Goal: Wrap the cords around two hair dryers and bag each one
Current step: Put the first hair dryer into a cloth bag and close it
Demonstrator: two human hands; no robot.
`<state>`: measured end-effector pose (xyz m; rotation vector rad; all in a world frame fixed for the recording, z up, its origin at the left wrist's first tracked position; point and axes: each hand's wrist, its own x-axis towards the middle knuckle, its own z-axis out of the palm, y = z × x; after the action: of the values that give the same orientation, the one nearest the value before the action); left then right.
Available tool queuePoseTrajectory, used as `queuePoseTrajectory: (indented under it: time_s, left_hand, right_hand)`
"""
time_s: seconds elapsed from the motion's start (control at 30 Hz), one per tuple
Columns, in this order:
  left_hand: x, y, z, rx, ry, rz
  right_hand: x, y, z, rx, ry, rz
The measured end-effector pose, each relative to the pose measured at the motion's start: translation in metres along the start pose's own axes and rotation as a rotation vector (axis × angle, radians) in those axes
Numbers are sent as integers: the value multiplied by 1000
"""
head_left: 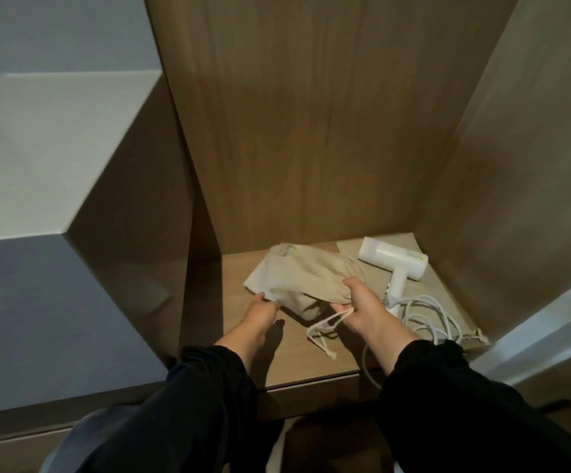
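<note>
a tall wooden alcove (311, 131) opens ahead, and its shelf (297, 367) carries everything. the biggest thing on it is a beige cloth bag (304, 274), lying left of the shelf's middle and bulging, though the cloth hides what is inside. just right of it, toward the back corner, a white hair dryer (393, 259) lies on its side outside any bag. its white cord (431, 312) sprawls in loose loops on the shelf, with one strand trailing over the front edge. the left hand (261, 307) grips the bag's near left corner, fingers curled under the cloth. the right hand (359, 308) clutches the bag's gathered mouth, fingers closed round the drawstring (321, 327), whose looped ends dangle onto the shelf.
</note>
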<state>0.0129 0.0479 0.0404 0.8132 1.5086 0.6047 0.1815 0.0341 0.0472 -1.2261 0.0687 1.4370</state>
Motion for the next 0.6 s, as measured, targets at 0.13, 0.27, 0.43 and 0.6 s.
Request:
queuePoseTrajectory:
  time_s: [0.13,0.27,0.43,0.6]
  left_hand:
    - [10,-6,3,55,-9,-11]
    - [24,-10,7,44,-13,12]
    - [22,-5,22,-250,-72,-71]
    - [29,-4,29,-47,-78,-149]
  right_hand:
    - [-1,19,-2,23,-21,19]
    - [-2,22,-8,-118,-64,27]
    - [-7,20,-13,-641,-147,246]
    - [-12,0,-31,-976,-3,344]
